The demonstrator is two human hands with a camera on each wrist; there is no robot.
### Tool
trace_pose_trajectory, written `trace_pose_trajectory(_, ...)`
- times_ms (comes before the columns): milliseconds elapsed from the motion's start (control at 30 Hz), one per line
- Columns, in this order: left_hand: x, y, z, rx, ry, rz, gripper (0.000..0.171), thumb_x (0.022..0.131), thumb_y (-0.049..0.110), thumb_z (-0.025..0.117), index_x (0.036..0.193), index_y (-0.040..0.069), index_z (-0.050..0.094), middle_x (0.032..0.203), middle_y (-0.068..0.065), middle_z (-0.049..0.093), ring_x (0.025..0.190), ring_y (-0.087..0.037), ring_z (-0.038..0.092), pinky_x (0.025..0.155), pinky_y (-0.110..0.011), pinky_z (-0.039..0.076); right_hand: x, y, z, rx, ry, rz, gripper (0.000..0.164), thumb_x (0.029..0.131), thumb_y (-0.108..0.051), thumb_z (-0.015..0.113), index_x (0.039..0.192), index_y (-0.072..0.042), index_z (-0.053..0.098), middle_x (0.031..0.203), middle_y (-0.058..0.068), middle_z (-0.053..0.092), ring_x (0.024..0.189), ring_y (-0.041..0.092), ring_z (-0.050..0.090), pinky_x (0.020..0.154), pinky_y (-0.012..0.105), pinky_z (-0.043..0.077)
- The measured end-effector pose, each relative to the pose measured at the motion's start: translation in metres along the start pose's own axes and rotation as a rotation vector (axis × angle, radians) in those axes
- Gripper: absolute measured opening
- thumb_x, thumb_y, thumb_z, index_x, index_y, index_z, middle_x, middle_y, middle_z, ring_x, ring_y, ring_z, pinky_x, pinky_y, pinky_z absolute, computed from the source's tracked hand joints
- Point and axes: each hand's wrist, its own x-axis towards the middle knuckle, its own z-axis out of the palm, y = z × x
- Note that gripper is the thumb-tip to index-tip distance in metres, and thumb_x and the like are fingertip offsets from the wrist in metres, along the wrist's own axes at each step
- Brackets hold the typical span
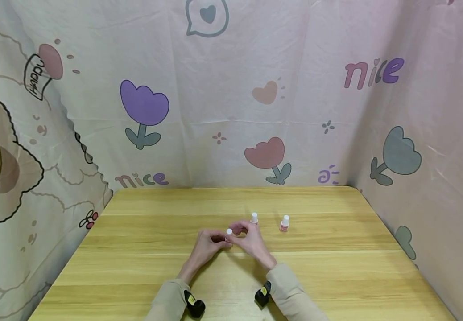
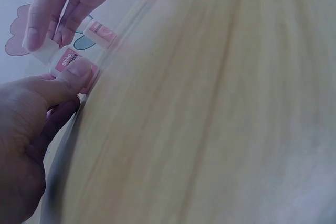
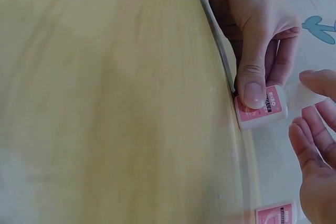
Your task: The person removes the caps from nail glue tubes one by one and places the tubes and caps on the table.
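A small white bottle (image 3: 274, 115) with a pink label stands on the table between my hands. My left hand (image 1: 206, 246) grips its body, the thumb pressed across the label. At the top, my right hand (image 1: 252, 242) pinches the white cap (image 3: 305, 98) between thumb and finger, while its other fingers hang loosely beside it. In the head view, the fingers mostly hide the bottle's body. Just behind my right hand stands a second bottle (image 2: 100, 34), its lower part covered in the head view. A third similar bottle (image 1: 284, 224) stands upright farther right.
The light wooden table (image 1: 135, 267) runs back to a printed curtain (image 1: 215, 89) with flowers and words. More curtain hangs along the left and right sides. A black wrist camera (image 1: 194, 305) is worn at each sleeve cuff.
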Motion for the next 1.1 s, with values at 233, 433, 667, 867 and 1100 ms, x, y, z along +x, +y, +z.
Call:
trace_pose_trajectory(233, 0.0002, -0.0013, 0.0008, 0.007, 0.003, 0.000, 0.009, 0.079, 0.011, 0.086, 0.084, 0.014, 0.080, 0.082, -0.002, 0.079, 0.076, -0.006, 0.071, 0.071, -0.019, 0.055, -0.0010, -0.0009, 0.0000, 0.025, 0.002, -0.001, 0.020, 0.081, -0.004, 0.081, 0.099, -0.004, 0.072, 0.096, 0.013, 0.074, 0.088, 0.020, 0.068, 0.085, 0.031, 0.058)
trace_pose_trajectory(433, 0.0002, -0.0010, 0.0007, 0.008, 0.001, 0.000, 0.008, 0.079, 0.011, 0.085, 0.085, 0.013, 0.080, 0.082, -0.002, 0.079, 0.076, -0.006, 0.071, 0.071, -0.019, 0.055, -0.0004, 0.0000, 0.0004, 0.060, -0.011, -0.005, 0.021, 0.081, 0.000, 0.079, 0.101, -0.002, 0.072, 0.099, 0.016, 0.074, 0.089, 0.022, 0.068, 0.086, 0.039, 0.059)
trace_pose_trajectory(667, -0.0003, 0.0001, 0.0005, -0.008, 0.001, -0.002, 0.009, 0.079, 0.009, 0.085, 0.085, 0.014, 0.080, 0.082, -0.003, 0.079, 0.077, -0.010, 0.072, 0.072, -0.019, 0.055, -0.0001, 0.0013, 0.0014, 0.047, 0.007, 0.007, 0.025, 0.081, -0.008, 0.083, 0.102, -0.003, 0.072, 0.097, 0.014, 0.074, 0.088, 0.025, 0.067, 0.087, 0.041, 0.058)
trace_pose_trajectory(867, -0.0002, 0.0000, 0.0006, -0.001, 0.002, -0.001, 0.009, 0.079, 0.010, 0.085, 0.085, 0.014, 0.080, 0.082, -0.002, 0.079, 0.077, -0.009, 0.071, 0.071, -0.019, 0.054, 0.0000, 0.0012, 0.0017, 0.008, 0.023, 0.021, 0.021, 0.081, -0.010, 0.084, 0.098, -0.007, 0.073, 0.093, 0.010, 0.074, 0.086, 0.020, 0.067, 0.085, 0.033, 0.057)
trace_pose_trajectory(1100, 0.0000, -0.0011, 0.0000, 0.003, -0.005, 0.000, 0.008, 0.080, 0.010, 0.085, 0.085, 0.013, 0.080, 0.082, -0.003, 0.079, 0.076, -0.009, 0.072, 0.071, -0.019, 0.055, -0.0002, 0.0017, 0.0012, 0.042, 0.004, 0.012, 0.020, 0.081, -0.002, 0.081, 0.100, -0.004, 0.073, 0.095, 0.013, 0.074, 0.088, 0.021, 0.068, 0.086, 0.036, 0.058)
